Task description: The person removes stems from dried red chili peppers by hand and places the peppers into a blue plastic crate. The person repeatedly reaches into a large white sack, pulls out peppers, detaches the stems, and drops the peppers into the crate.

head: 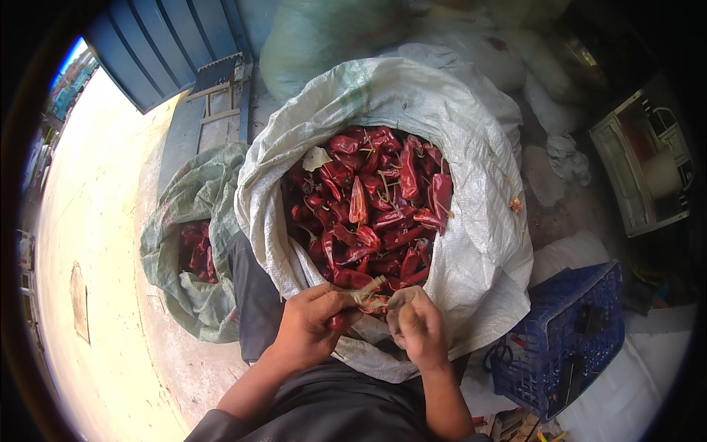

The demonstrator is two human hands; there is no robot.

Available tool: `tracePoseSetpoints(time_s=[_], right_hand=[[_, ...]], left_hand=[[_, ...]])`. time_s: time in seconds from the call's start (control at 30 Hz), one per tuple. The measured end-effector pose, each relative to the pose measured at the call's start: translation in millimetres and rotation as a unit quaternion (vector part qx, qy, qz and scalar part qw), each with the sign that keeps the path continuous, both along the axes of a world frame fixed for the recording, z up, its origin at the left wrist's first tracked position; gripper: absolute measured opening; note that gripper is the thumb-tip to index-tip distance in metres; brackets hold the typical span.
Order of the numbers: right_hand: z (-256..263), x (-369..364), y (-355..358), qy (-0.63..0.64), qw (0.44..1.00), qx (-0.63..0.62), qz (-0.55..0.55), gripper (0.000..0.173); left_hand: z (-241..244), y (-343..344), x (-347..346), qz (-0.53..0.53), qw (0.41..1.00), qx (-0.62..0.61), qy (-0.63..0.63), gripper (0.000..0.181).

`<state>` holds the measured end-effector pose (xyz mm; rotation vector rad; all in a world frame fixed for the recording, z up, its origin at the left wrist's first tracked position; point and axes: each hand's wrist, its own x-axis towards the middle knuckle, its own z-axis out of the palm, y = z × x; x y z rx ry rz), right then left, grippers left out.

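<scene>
In front of me stands a large white woven sack (475,143) with its rim rolled outward. Wrinkled dried red chili peppers (381,221) fill its opening, with a pale dry leaf (316,158) lying on them. My left hand (317,320) is at the sack's near rim, closed around a red pepper (334,322) whose shiny end shows below the thumb. Pale stem and torn orange pepper bits (371,300) sit between my two hands. My right hand (417,326) is curled beside these bits; blur hides what its fingers hold.
A green woven sack (188,166) with more red peppers (196,251) stands at left. A blue plastic crate (558,331) leans at right, black scissor-like handles (497,356) beside it. Full sacks (326,44) crowd the back, near a blue metal door (165,44).
</scene>
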<state>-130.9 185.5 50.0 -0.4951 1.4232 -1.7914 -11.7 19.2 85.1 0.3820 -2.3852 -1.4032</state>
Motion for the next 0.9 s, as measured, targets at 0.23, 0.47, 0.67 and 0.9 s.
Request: tracePoseSetpoints(time_s=[0.23,0.47,0.67,0.9], right_hand=[[14.1,-4.5,-11.1,0.432,0.898,0.077,0.022,0.018],[16.0,-2.6,-10.8,0.387,0.912,0.083,0.111,0.025],[10.8,-1.8,-9.1,0.392,0.907,0.069,0.135,0.027],[20.6,-0.2,-15.6,0.593,0.796,0.091,0.077,0.031]], left_hand=[[-6.8,-1.9,3.6,-0.061,0.997,-0.033,0.020,0.031],[-12.2,0.0,12.7,-0.111,0.993,-0.009,-0.026,0.040],[-7.8,-1.5,11.5,-0.141,0.986,-0.080,-0.038,0.036],[-14.6,6.3,11.7,-0.071,0.997,-0.020,-0.036,0.035]])
